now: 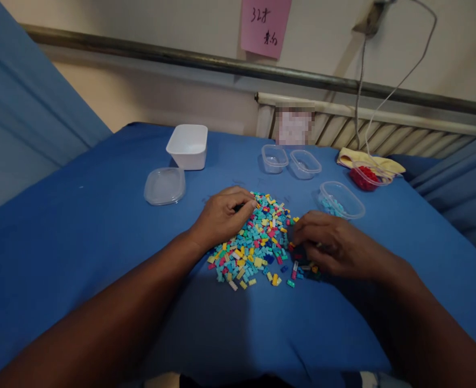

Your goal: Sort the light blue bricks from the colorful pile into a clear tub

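Observation:
A pile of small plastic building bricks (262, 231), in turquoise, yellow, pink, green and dark blue, lies spread on a blue-covered table. My left hand (224, 215) rests along the pile's upper left edge. Its fingers are loosely curved with a gap to the thumb, and no brick shows in it. At the pile's right edge, my right hand (337, 242) is bent down over a few bricks, fingers curled in toward the thumb. What its fingertips hold is hidden in shadow. Several loose bricks (276, 279) lie along the near edge.
A white tub (187, 148) and a clear lid (165, 186) stand back left. Behind the pile are two clear containers (275, 161). To the right, one container holds turquoise bricks (333, 206), another red bricks (363, 178) beside a yellow cloth (389, 164).

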{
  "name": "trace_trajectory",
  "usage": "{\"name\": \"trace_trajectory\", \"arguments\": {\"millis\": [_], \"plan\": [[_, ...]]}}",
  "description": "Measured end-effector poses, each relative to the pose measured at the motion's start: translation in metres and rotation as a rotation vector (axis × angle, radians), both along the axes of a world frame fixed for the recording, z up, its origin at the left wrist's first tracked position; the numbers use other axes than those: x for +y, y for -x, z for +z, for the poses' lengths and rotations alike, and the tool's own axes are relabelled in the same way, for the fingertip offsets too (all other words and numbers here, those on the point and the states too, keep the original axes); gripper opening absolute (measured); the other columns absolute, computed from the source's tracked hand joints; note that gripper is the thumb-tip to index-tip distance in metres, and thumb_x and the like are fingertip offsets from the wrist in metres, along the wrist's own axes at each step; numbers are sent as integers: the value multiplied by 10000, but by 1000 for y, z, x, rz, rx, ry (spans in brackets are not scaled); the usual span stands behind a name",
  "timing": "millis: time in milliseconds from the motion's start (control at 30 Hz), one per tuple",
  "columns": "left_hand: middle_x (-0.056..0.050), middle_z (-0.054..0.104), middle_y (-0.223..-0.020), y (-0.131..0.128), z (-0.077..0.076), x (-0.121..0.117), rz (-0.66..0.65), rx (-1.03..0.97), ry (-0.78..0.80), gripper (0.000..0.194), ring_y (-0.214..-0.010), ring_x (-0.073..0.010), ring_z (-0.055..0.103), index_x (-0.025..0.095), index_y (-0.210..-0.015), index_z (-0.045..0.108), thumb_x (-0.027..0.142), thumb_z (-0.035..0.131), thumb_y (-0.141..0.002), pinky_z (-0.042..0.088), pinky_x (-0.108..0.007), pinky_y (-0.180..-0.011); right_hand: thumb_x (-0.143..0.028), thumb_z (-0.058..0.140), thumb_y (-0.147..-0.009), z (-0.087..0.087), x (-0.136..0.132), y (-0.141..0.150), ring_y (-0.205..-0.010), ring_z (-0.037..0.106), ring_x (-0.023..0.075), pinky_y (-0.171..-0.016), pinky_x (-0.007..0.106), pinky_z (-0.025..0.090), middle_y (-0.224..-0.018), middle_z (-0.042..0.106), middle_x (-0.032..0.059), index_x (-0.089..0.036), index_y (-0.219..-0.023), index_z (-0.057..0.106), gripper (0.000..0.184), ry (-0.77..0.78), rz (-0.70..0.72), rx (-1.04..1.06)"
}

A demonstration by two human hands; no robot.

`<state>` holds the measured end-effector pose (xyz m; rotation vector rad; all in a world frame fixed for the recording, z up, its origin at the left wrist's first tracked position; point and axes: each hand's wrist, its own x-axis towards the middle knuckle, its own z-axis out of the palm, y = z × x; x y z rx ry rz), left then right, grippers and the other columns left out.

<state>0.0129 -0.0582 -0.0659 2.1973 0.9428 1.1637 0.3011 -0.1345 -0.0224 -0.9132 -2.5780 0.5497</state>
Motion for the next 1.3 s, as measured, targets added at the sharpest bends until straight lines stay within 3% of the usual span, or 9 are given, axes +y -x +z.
{"name": "trace_trajectory", "arguments": {"millis": [133, 333, 467, 600, 800, 967, 1133, 1300], "plan": [[-59, 794, -1038, 0, 1, -1, 6, 3, -1, 225, -1006, -228, 748, 214, -892, 791, 271, 640, -1049, 584, -407, -936, -40, 576, -962, -1, 1, -1, -1030, 681, 247, -914, 392, 552, -1118, 756, 90, -217, -1173, 751, 326, -12, -19, -64], [-55, 793, -1021, 0, 1, 0, -13, -11, 4, 220, -1000, -219, 752, 206, -883, 793, 258, 652, -1044, 573, -379, -926, -48, 591, -954, 2, -5, 3, -909, 676, 223, -829, 357, 533, -974, 739, 62, -210, -1010, 749, 233, 98, 57, -107], [-55, 796, -1017, 0, -1, 1, -12, -24, -16, 206, -989, -215, 752, 204, -889, 805, 254, 670, -1037, 570, -373, -925, -146, 606, -1033, -3, 0, -4, -1000, 710, 252, -886, 384, 561, -1103, 763, 98, -211, -1164, 739, 197, 23, -53, -89], [-51, 797, -1025, -1, -2, 2, -4, -22, -19, 205, -999, -214, 752, 201, -894, 803, 256, 671, -1041, 572, -380, -934, -230, 676, -1052, -8, 5, 4, -1079, 718, 267, -935, 398, 573, -1208, 753, 114, -215, -1260, 719, 212, 27, -62, -116], [-51, 795, -1020, -2, -2, 1, 2, -30, -8, 202, -988, -214, 750, 208, -902, 808, 255, 666, -1038, 576, -381, -925, -181, 681, -1044, -3, 3, 25, -1033, 717, 259, -909, 391, 551, -1133, 759, 101, -199, -1172, 752, 148, 76, -91, -179], [-47, 798, -1027, -1, -3, 2, -4, -24, -31, 199, -996, -212, 753, 212, -916, 814, 245, 665, -1043, 571, -375, -929, -115, 647, -1031, -3, 5, 26, -967, 706, 246, -839, 359, 518, -1051, 743, 97, -173, -1112, 767, 155, 65, -155, -267], [-41, 798, -1034, 0, -4, 2, 1, -13, -33, 185, -1001, -207, 756, 212, -928, 822, 240, 676, -1038, 570, -368, -926, -143, 655, -1045, -6, 6, 26, -1003, 697, 239, -877, 349, 503, -1050, 748, 82, -188, -1085, 763, 123, 90, -105, -220], [-48, 800, -1036, -1, -4, 2, -4, -19, -45, 183, -995, -212, 755, 210, -928, 820, 241, 676, -1036, 572, -374, -926, -88, 654, -1016, -5, 7, 33, -913, 676, 212, -795, 316, 451, -964, 734, 60, -188, -960, 755, 153, 88, -124, -293]]}}
